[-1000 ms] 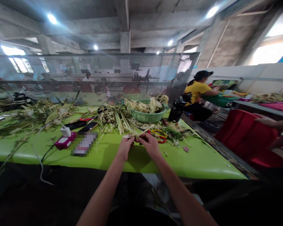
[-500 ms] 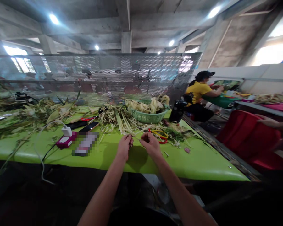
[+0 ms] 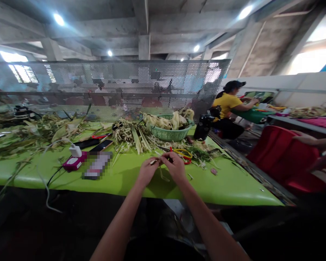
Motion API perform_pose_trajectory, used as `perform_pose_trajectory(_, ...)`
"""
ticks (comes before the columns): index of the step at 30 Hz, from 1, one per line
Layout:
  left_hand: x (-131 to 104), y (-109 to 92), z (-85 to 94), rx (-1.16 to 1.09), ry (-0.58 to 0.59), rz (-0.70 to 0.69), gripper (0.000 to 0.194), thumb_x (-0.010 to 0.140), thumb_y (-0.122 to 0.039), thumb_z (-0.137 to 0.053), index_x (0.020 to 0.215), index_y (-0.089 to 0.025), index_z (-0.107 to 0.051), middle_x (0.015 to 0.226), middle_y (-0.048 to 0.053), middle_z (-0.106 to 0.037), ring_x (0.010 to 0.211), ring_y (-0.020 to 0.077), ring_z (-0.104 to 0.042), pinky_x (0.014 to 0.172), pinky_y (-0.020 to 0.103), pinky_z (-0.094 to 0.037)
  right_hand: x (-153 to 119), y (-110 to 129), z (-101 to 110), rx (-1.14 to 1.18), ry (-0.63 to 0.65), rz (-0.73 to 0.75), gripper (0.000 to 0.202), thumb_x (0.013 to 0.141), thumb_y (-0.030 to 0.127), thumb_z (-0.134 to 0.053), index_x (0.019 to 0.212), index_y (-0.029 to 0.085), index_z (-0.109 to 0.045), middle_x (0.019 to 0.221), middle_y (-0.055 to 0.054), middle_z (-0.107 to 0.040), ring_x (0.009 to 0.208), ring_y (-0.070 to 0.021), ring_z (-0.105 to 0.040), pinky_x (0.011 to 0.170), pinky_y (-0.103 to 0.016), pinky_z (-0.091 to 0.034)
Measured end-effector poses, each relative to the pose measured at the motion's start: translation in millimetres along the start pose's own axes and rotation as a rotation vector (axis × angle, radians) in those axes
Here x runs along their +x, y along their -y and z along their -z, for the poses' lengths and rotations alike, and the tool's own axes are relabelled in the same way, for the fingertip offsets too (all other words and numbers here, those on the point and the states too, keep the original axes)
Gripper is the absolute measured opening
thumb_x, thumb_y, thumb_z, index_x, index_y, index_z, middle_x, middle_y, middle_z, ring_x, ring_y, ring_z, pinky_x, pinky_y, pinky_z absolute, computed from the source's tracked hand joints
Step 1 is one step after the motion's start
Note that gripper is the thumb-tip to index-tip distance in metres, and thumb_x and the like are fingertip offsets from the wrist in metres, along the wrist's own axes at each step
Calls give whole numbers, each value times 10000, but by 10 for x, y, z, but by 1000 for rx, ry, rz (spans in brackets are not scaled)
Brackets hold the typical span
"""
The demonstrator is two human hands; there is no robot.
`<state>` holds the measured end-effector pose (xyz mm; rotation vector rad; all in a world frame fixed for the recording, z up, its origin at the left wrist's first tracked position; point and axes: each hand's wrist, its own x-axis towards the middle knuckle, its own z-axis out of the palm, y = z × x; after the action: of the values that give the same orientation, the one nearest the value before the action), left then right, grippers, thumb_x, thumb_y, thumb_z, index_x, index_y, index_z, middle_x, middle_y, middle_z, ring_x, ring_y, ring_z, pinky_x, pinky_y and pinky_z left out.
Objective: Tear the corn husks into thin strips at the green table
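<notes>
Over the front of the green table [image 3: 111, 181], my left hand [image 3: 147, 169] and my right hand [image 3: 174, 166] meet at the fingertips. Both are closed on a thin pale plant strip [image 3: 163, 174], which looks like dried husk; one end curls down below the fingers. Just behind them lies a heap of cut husk pieces and stalks [image 3: 137, 137]. Scissors with red and yellow handles [image 3: 185, 155] rest on the table right behind my right hand. A green plastic basket [image 3: 170, 135] filled with pale dried husks stands farther back.
To the left are a phone [image 3: 97, 166], a second phone [image 3: 101, 145], a purple power strip [image 3: 75, 161] with a white charger and cable, and more husks [image 3: 59, 127]. A black camera [image 3: 202, 127] stands right of the basket. A co-worker in yellow [image 3: 226, 105] sits beyond red chairs [image 3: 277, 152].
My hands have come together from slightly apart. The strip that stretched behind my fingers toward the heap and scissors now hangs curled beneath them. The view has shifted slightly.
</notes>
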<state>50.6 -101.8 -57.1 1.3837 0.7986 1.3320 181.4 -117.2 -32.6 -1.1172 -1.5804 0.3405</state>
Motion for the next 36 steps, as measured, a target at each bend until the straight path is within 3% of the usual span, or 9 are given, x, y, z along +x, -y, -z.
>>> perform_pose_trajectory(4, -36, -6, 27, 240, 133, -26, 214, 775, -340, -560, 769, -173, -694, 742, 29, -661, 714, 165, -566, 695, 263, -425, 15, -30, 1, 41, -36, -54, 183, 805, 361, -563, 755, 187, -587, 702, -16, -575, 672, -169, -531, 627, -287, -425)
perform_pose_trajectory(8, -56, -56, 48, 425, 296, -78, 206, 784, -301, -539, 826, -187, -705, 813, 43, -692, 791, 195, -592, 764, 286, -424, 27, -20, 22, 18, -104, -88, 221, 800, 387, -559, 738, 177, -586, 689, -11, -568, 667, -163, -513, 628, -281, -413)
perform_pose_trajectory(10, -50, -65, 54, 361, 250, -57, 207, 784, -316, -542, 811, -179, -696, 794, 42, -685, 775, 189, -585, 760, 288, -417, 21, -10, 21, 20, -95, -105, 245, 811, 407, -553, 774, 172, -613, 713, -20, -596, 651, -160, -522, 617, -279, -415)
perform_pose_trajectory(14, -33, -77, 77, 62, -61, 83, 259, 744, -405, -608, 821, -164, -666, 744, 26, -636, 689, 147, -529, 683, 262, -388, -15, 16, -1, -18, -42, -64, 276, 854, 406, -515, 972, 194, -648, 842, -42, -675, 713, -183, -592, 657, -297, -447)
perform_pose_trajectory(16, -33, -94, 89, -47, -156, 141, 301, 707, -436, -648, 832, -162, -653, 705, 10, -599, 635, 123, -482, 626, 248, -356, -28, 27, -8, -72, 4, -2, 242, 861, 374, -513, 966, 209, -656, 889, -48, -689, 777, -199, -614, 715, -318, -459)
perform_pose_trajectory(22, -34, -124, 79, -133, -166, 154, 378, 701, -537, -629, 663, -169, -549, 546, -51, -385, 529, 88, -303, 534, 243, -255, -16, 18, -11, -120, -6, 83, 165, 841, 309, -544, 823, 191, -658, 801, -49, -650, 742, -191, -598, 710, -316, -462)
perform_pose_trajectory(28, -19, -102, 67, -199, -206, 176, 429, 663, -574, -656, 660, -174, -502, 549, -64, -328, 517, 79, -259, 514, 241, -218, -11, 5, -29, -63, -68, 60, 158, 845, 310, -548, 811, 187, -642, 766, -35, -625, 706, -179, -582, 672, -305, -460)
perform_pose_trajectory(32, -28, -96, 82, -205, -157, 238, 442, 703, -603, -608, 745, -164, -585, 559, -54, -391, 516, 82, -295, 529, 244, -242, -8, 39, 24, -126, -135, 78, 155, 850, 287, -548, 893, 188, -660, 885, -65, -625, 760, -188, -585, 664, -306, -467)
perform_pose_trajectory(36, -46, -82, 67, -266, -133, 294, 509, 725, -643, -559, 877, -165, -646, 733, 9, -578, 653, 110, -468, 648, 249, -349, -36, 108, 23, -178, -150, 189, 217, 838, 239, -565, 1037, 220, -648, 1016, -82, -600, 831, -196, -578, 655, -299, -478)
